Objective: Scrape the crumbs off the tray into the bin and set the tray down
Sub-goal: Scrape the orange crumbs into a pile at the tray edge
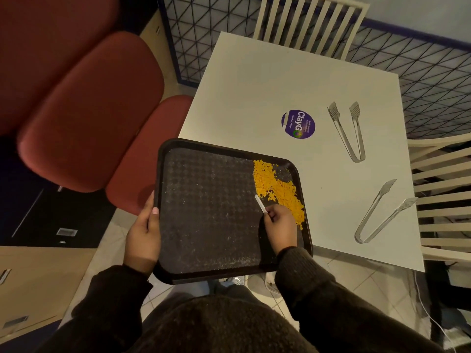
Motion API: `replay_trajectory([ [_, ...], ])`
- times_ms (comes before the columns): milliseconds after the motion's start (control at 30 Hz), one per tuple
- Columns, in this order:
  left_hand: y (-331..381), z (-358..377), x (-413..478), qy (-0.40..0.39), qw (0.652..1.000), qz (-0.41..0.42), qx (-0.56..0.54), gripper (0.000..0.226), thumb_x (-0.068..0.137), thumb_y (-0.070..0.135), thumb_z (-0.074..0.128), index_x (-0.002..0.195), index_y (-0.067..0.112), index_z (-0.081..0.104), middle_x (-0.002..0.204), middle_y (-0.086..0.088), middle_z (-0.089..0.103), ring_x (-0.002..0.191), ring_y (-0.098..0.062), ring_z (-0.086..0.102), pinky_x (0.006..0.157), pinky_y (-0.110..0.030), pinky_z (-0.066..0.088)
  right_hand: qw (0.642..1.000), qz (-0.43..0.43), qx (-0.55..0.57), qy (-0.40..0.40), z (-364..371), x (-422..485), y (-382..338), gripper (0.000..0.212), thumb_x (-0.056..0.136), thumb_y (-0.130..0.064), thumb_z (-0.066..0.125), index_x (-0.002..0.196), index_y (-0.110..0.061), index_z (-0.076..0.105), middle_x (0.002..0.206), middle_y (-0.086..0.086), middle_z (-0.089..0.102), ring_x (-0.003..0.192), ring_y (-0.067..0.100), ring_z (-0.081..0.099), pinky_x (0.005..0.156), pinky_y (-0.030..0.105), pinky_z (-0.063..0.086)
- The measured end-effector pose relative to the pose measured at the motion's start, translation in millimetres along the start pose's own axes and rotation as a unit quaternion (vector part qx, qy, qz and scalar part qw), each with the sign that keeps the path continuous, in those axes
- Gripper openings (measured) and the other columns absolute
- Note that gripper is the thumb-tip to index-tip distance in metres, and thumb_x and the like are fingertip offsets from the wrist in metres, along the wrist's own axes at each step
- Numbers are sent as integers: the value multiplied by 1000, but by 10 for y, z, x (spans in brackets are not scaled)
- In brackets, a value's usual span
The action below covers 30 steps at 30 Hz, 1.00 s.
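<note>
A black textured tray (209,212) is held partly over the near left corner of a white table (267,80). My left hand (144,235) grips the tray's left rim. My right hand (280,222) pinches a thin white scraper (260,203) that rests on the tray beside a heap of yellow crumbs (276,189). The crumbs are gathered along the tray's right side. Fine pale dust speckles the remaining tray surface. No bin is in view.
Two metal tongs (349,131) (382,212) lie on the table's right half, with a round purple sticker (298,124) near the middle. Red padded seats (89,110) are to the left. Slatted cream chairs (311,21) (443,200) stand behind and to the right of the table.
</note>
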State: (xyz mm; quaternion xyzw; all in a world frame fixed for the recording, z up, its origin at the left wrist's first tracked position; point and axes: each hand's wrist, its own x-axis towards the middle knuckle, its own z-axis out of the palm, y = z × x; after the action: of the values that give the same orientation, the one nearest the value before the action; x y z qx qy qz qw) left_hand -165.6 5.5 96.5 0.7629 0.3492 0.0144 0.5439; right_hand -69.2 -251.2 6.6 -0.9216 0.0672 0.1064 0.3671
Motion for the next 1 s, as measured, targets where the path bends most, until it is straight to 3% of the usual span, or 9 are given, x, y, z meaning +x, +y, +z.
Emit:
replay_trajectory([
  [267,26,0,-65,-3,1000,12,8,42,100,29,30,142,33,35,129,15,41,117,-3,35,99,-25,28,995,85,-8,46,-81,308,38,14,87,-10,57,98,-7,65,98,13,64,86,27,60,76,30,43],
  [467,12,-9,-23,-9,1000,22,-3,41,100,30,30,140,37,35,136,13,44,120,-1,36,99,-25,28,992,97,67,54,-111,53,-35,3,85,-12,57,86,-14,58,83,8,63,75,23,59,65,28,43],
  [600,-19,-17,10,-10,1000,29,7,42,99,32,30,141,36,35,140,12,43,125,-6,39,103,-28,31,995,59,81,23,5,-60,-101,10,84,-10,57,83,-21,57,81,1,62,76,17,60,72,33,51],
  [733,-16,-10,7,-10,1000,21,-4,41,99,32,31,140,38,35,126,19,43,116,-3,40,98,-27,32,998,26,66,4,121,61,-207,10,85,-11,59,85,-19,64,86,1,65,76,15,61,73,31,51],
  [1000,-116,-5,6,-6,1000,16,-15,41,99,30,33,140,33,38,129,15,46,117,-4,42,97,-26,32,992,100,47,57,56,424,-187,12,87,-11,57,93,-7,67,95,12,69,84,26,62,82,40,52],
])
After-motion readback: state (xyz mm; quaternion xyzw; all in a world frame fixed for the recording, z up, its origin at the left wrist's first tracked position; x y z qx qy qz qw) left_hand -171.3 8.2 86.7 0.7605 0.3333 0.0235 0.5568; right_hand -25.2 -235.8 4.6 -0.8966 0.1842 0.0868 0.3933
